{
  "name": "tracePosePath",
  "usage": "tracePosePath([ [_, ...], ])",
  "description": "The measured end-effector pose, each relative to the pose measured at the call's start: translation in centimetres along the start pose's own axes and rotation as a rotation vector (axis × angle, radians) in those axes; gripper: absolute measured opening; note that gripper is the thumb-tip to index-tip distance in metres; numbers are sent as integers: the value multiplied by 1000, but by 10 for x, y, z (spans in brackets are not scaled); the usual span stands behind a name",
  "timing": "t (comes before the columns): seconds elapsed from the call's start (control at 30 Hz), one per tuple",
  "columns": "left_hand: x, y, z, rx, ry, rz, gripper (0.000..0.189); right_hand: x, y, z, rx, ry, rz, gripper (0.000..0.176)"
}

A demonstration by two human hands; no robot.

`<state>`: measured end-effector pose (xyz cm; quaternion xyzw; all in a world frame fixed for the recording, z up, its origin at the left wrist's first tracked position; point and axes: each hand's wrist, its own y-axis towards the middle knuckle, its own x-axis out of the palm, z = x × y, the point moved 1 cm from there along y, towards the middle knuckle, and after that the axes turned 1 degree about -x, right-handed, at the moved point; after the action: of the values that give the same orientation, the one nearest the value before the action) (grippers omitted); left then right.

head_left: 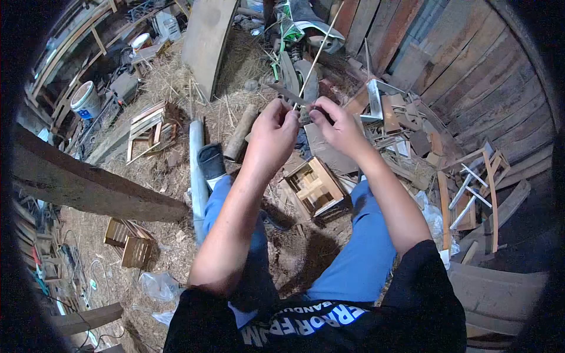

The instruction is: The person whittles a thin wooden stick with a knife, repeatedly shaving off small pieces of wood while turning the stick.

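Both hands are raised close together at the upper middle of the head view. My left hand (276, 126) is closed, its thumb and fingers pinching the lower end of a long thin stick (316, 59) that slants up and to the right. My right hand (334, 123) is closed round the handle end of a knife (285, 93), whose flat blade points left across the stick. Below the hands, between my legs, a small slatted wooden crate (313, 187) sits on the ground.
Two more slatted wooden pieces (147, 134) (128, 242) lie at left. A thick beam (94, 176) crosses the left side. A short log (241, 132) and a grey pipe (197, 165) lie near my left foot. Wood scraps (406, 120) and a white-barred frame (471, 197) are at right.
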<state>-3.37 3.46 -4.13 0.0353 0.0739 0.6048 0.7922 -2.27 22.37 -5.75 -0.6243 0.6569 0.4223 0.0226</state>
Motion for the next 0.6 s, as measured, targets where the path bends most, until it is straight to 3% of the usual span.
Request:
tracePosePath([
  [0.07, 1, 3, -11, 82, 7, 31, 16, 0, -1, 0, -1, 4, 4, 25],
  [0.17, 1, -7, 11, -10, -162, 22, 15, 1, -2, 5, 0, 4, -4, 27],
  [0.37, -10, -14, 5, -35, -72, -80, 16, -1, -2, -9, 18, -46, 3, 29],
  [0.6, -25, -17, -2, 50, -10, -7, 17, 9, 1, -10, -57, -51, -36, 25],
])
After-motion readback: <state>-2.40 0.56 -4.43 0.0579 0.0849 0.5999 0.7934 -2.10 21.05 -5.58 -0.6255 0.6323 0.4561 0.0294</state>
